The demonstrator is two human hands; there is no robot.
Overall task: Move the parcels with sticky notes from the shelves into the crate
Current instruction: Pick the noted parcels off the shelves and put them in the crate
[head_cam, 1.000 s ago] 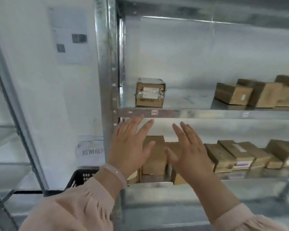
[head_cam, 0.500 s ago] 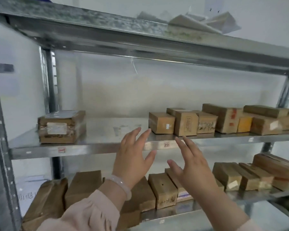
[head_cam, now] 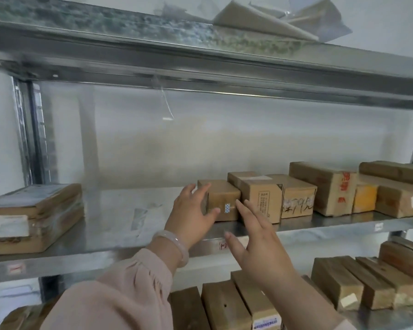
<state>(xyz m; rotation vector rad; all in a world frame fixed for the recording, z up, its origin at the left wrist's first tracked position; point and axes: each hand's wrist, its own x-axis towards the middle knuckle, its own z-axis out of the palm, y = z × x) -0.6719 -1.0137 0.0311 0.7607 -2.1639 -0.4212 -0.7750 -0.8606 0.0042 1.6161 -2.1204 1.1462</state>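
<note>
On the middle shelf (head_cam: 119, 225), just right of the view's centre, a small brown parcel (head_cam: 221, 195) stands at the nine o'clock end of a row of parcels (head_cam: 324, 194). The left hand (head_cam: 191, 216) has its fingers spread, their tips at the parcel's left top edge and the thumb against its front face. It touches the parcel but has not closed round it. The right hand (head_cam: 260, 244) is spread flat too, at five o'clock from the parcel, with its fingertips just beside the front right corner and holding nothing.

A small blue-and-white label (head_cam: 227, 207) shows on the parcel's front (whether that is a sticky note is too blurred to tell). At three o'clock along the row, an orange patch (head_cam: 365, 198) on another parcel looks more like one.

As for progress, the crate is out of view, so how many parcels are already in it cannot be told. This pick is only at the reach stage: the grasp, the lift and the carry all remain. More parcels lie on the lower shelf (head_cam: 377, 317) at six o'clock, and a flat wrapped parcel (head_cam: 34, 217) lies at nine o'clock.
</note>
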